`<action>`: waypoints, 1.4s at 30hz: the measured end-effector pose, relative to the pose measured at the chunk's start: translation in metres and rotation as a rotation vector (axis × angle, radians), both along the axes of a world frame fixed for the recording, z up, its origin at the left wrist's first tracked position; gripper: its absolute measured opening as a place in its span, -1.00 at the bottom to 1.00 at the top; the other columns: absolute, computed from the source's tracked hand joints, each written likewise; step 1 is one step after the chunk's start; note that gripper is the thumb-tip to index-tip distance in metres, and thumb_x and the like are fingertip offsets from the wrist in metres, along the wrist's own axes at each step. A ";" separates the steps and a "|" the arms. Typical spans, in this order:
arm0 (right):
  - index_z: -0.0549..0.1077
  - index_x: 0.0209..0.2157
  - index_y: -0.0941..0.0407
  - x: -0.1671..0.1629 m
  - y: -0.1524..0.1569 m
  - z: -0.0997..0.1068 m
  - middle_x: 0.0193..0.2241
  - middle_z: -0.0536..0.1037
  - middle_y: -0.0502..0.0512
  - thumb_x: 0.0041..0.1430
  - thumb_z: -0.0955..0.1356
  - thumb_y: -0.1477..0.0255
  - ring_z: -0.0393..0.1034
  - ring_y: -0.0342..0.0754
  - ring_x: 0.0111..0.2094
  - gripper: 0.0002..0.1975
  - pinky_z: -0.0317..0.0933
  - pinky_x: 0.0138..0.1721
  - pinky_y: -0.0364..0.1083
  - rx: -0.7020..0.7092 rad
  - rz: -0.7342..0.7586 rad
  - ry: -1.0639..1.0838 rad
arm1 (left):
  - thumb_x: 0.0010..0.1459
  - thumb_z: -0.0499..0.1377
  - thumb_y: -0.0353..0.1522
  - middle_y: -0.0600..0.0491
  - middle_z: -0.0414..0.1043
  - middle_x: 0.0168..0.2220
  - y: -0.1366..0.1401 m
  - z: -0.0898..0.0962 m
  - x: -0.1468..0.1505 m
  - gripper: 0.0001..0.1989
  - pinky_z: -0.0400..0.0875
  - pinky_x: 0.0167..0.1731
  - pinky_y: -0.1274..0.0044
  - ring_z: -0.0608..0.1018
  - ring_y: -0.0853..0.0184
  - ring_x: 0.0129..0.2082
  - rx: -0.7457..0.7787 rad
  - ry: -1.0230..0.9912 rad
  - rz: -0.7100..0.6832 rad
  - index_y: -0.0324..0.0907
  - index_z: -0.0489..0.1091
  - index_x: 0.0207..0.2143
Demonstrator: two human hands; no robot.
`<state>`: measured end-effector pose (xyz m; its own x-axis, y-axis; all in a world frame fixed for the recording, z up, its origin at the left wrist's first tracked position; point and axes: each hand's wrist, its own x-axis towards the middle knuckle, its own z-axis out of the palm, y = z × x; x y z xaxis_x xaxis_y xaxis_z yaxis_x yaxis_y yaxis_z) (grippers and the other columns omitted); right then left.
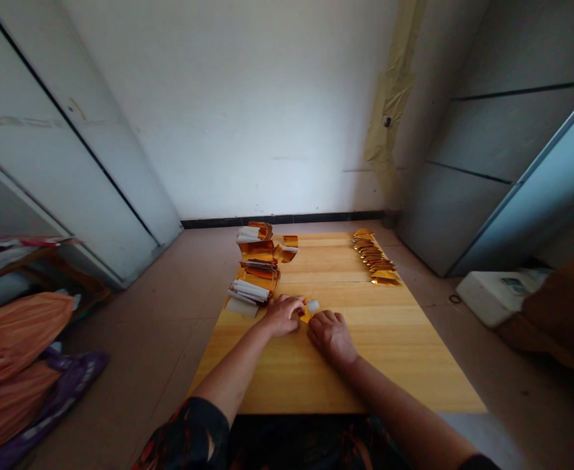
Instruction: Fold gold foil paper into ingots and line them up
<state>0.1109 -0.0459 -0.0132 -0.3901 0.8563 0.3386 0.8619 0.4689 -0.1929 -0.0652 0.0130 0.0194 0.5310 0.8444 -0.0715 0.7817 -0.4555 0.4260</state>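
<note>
Between my two hands a small piece of gold foil paper [305,316] with a pale grey patch lies on the wooden table. My left hand [283,315] has its fingers curled, pinching the paper's left side. On the paper's lower right edge, my right hand [332,334] rests with bent fingers closed on it; the fingertips are partly hidden. Just beyond my left hand stands a stack of gold and white paper sheets [250,290]. Farther back lie more gold sheets [256,249] and a loose curled piece of foil paper [286,253].
A row of overlapping folded gold pieces [376,258] runs along the table's [389,352] far right side. A white wall [267,130] stands behind it. Orange and purple bags [23,339] lie at left; a white box [492,297] stands on the floor at right.
</note>
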 end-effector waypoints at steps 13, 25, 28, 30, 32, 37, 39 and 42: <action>0.44 -0.47 0.10 0.031 0.022 0.003 -0.44 0.51 0.01 0.23 0.26 0.43 0.24 -0.12 -0.32 -0.79 -0.13 -0.21 -0.06 0.074 0.063 -0.097 | 0.14 0.14 -0.28 0.14 0.39 0.05 -0.003 -0.017 0.007 -0.69 0.14 -0.11 0.35 0.36 0.24 0.00 0.314 0.036 -0.047 0.07 0.34 -0.03; 0.50 -0.34 0.05 0.059 0.041 0.012 -0.37 0.53 0.03 0.20 0.30 0.34 0.29 -0.10 -0.25 -0.85 -0.10 -0.16 -0.07 -0.039 0.172 -0.046 | 0.21 0.09 -0.29 0.03 0.45 -0.33 -0.001 -0.024 0.021 -0.85 0.14 -0.23 0.44 0.39 0.29 -0.22 0.588 0.103 -0.167 -0.09 0.41 -0.21; 0.50 -0.30 0.07 0.058 0.038 0.011 -0.35 0.53 0.06 0.21 0.29 0.33 0.30 -0.08 -0.23 -0.84 -0.07 -0.16 -0.08 -0.051 0.162 -0.007 | 0.24 0.06 -0.30 0.04 0.43 -0.38 -0.001 -0.026 0.021 -0.85 0.14 -0.26 0.45 0.39 0.30 -0.26 0.665 0.093 -0.181 -0.11 0.41 -0.25; 0.49 -0.28 0.08 0.057 0.036 0.010 -0.33 0.53 0.09 0.22 0.28 0.33 0.30 -0.07 -0.21 -0.82 -0.05 -0.16 -0.09 -0.053 0.137 0.026 | 0.25 0.04 -0.33 0.05 0.42 -0.42 0.000 -0.027 0.022 -0.84 0.13 -0.29 0.46 0.39 0.31 -0.30 0.713 0.083 -0.172 -0.12 0.41 -0.31; 0.49 -0.29 0.08 0.054 0.033 0.008 -0.33 0.53 0.10 0.24 0.27 0.35 0.29 -0.07 -0.22 -0.81 -0.03 -0.16 -0.09 -0.047 0.104 0.046 | 0.25 0.03 -0.35 0.05 0.40 -0.47 0.000 -0.029 0.023 -0.82 0.13 -0.31 0.47 0.38 0.32 -0.34 0.752 0.066 -0.149 -0.14 0.40 -0.37; 0.51 -0.39 0.09 0.047 0.030 0.006 -0.39 0.51 0.08 0.25 0.25 0.40 0.27 -0.07 -0.25 -0.78 0.00 -0.23 -0.11 -0.050 -0.025 0.071 | 0.24 0.04 -0.36 0.06 0.39 -0.51 0.002 -0.033 0.029 -0.81 0.15 -0.34 0.48 0.39 0.33 -0.38 0.780 0.016 -0.120 -0.15 0.38 -0.41; 0.51 -0.39 0.09 0.045 0.029 0.006 -0.39 0.50 0.09 0.24 0.25 0.42 0.26 -0.07 -0.27 -0.78 0.01 -0.25 -0.13 -0.068 -0.065 0.091 | 0.23 0.04 -0.36 0.07 0.40 -0.51 0.003 -0.034 0.031 -0.83 0.17 -0.34 0.47 0.40 0.32 -0.38 0.768 -0.005 -0.105 -0.14 0.39 -0.39; 0.52 -0.38 0.10 0.045 0.029 0.007 -0.38 0.49 0.09 0.24 0.24 0.44 0.27 -0.08 -0.28 -0.77 0.03 -0.26 -0.14 -0.113 -0.108 0.082 | 0.21 0.05 -0.40 0.06 0.44 -0.49 0.004 -0.036 0.033 -0.86 0.21 -0.34 0.47 0.41 0.31 -0.37 0.720 -0.039 -0.073 -0.14 0.41 -0.32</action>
